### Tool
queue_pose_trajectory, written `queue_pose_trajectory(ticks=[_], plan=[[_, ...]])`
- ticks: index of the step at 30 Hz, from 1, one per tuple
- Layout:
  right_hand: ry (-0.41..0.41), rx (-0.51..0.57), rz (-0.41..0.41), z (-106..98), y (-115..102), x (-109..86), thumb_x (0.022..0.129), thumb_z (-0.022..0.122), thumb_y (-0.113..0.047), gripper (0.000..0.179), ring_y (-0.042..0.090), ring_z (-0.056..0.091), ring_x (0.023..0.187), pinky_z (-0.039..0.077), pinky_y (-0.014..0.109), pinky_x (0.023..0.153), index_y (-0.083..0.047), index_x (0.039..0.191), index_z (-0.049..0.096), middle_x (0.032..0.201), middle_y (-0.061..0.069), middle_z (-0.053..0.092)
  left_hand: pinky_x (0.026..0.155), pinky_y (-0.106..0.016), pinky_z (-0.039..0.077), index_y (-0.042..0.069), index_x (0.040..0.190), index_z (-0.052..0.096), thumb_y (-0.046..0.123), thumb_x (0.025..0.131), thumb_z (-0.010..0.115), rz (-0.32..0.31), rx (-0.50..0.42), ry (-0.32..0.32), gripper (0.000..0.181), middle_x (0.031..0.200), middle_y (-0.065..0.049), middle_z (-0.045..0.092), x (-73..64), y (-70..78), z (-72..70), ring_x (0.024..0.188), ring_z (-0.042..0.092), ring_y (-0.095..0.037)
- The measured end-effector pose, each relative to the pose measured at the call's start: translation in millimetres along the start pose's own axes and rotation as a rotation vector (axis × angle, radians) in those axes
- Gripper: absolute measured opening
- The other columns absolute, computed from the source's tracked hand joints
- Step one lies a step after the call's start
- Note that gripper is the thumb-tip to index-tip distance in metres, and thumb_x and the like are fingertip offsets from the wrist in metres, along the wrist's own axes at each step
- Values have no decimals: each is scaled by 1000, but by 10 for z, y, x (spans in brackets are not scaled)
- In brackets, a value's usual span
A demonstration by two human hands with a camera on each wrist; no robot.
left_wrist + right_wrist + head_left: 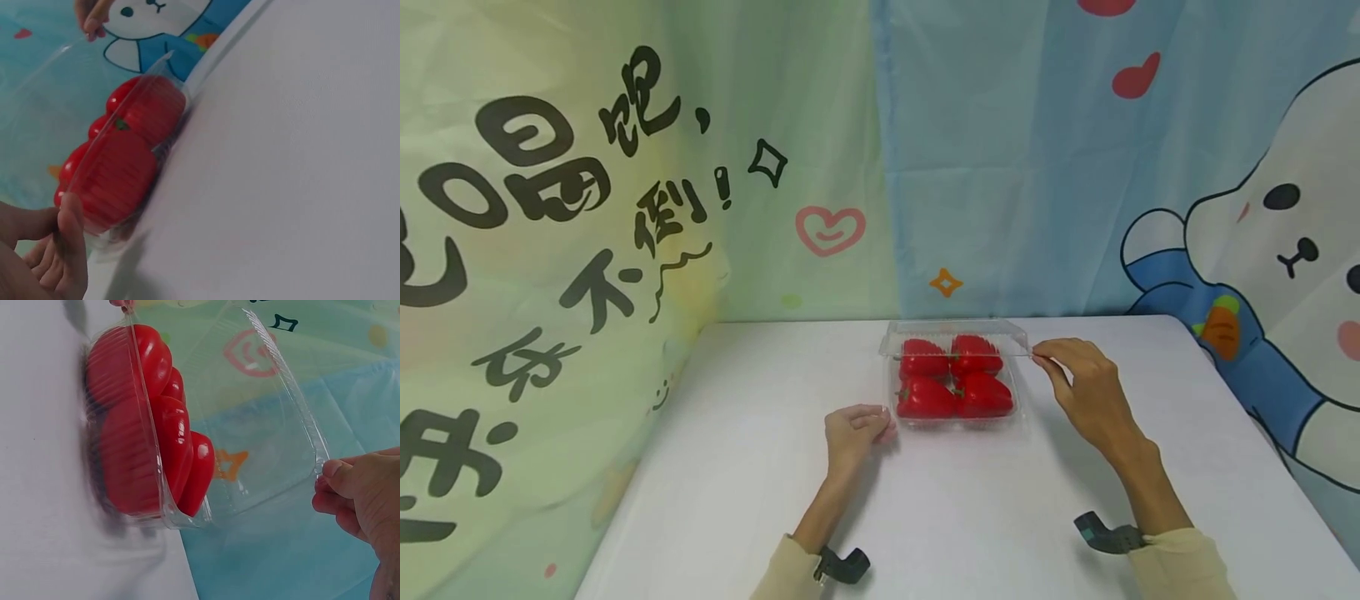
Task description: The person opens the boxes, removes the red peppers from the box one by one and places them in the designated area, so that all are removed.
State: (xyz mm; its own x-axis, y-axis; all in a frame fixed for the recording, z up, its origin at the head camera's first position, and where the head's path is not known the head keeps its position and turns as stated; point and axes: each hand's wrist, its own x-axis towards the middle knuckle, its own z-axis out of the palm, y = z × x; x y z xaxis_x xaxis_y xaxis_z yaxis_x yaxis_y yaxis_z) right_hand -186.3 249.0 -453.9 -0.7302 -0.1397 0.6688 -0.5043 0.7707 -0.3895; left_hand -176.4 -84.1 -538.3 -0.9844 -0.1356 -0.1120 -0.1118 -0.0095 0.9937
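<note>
A clear plastic clamshell box [958, 424] with several red bell peppers [927, 398] inside sits toward the back of the white table. Its hinged lid [289, 387] is raised at an angle over the peppers. My left hand [856, 432] is at the box's front left corner, thumb and fingers pinching the rim, as the left wrist view shows. My right hand [1086, 385] pinches the front right corner of the lid between thumb and fingers. In the right wrist view, green stems are hidden and the peppers [140, 425] show through the ribbed wall.
The white table [760, 383] ends at a printed curtain [805, 150] just behind the box. On the curtain's right is a white cartoon animal [1262, 250] with a carrot. Dark wrist straps with camera mounts [1108, 533] sit on the forearms.
</note>
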Motion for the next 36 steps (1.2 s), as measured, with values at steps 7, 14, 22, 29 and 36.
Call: queue_pose_trajectory(ticks=[7, 14, 22, 29, 36], plan=[[6, 10, -5, 2, 3, 36, 85, 83, 14, 30, 41, 77, 101, 26, -5, 103, 3, 113, 81, 107, 21, 83, 72, -24, 65, -13, 110, 76, 5, 100, 77, -12, 45, -60, 20, 97, -26, 83, 15, -17, -149, 78, 84, -23], [25, 47, -15, 5, -67, 117, 85, 83, 15, 29, 41, 77, 99, 28, -4, 104, 3, 112, 81, 106, 21, 83, 69, -21, 64, -14, 111, 74, 6, 100, 77, -49, 25, -113, 23, 97, -25, 83, -20, -17, -291, 76, 82, -15], [65, 177, 39, 46, -63, 208, 90, 81, 10, 23, 13, 71, 90, 45, 0, 91, 1, 112, 82, 104, 18, 84, 65, -19, 61, -14, 111, 73, 2, 98, 78, -75, 7, -153, 21, 92, -22, 83, -39, -19, -418, 70, 77, -9], [64, 215, 111, 69, -23, 292, 94, 80, 4, 18, -13, 56, 89, 46, 3, 82, 1, 112, 82, 101, 19, 83, 65, -19, 60, -11, 110, 74, 4, 97, 80, -113, -24, -153, 21, 88, -16, 84, -58, -25, -451, 69, 76, -9], [49, 235, 147, 111, 6, 413, 98, 78, -2, 15, -12, 58, 89, 46, 5, 81, 1, 112, 82, 102, 20, 83, 64, -20, 59, -10, 108, 74, 3, 97, 79, -122, -35, -158, 18, 84, -12, 84, -101, -4, -499, 69, 77, -11]])
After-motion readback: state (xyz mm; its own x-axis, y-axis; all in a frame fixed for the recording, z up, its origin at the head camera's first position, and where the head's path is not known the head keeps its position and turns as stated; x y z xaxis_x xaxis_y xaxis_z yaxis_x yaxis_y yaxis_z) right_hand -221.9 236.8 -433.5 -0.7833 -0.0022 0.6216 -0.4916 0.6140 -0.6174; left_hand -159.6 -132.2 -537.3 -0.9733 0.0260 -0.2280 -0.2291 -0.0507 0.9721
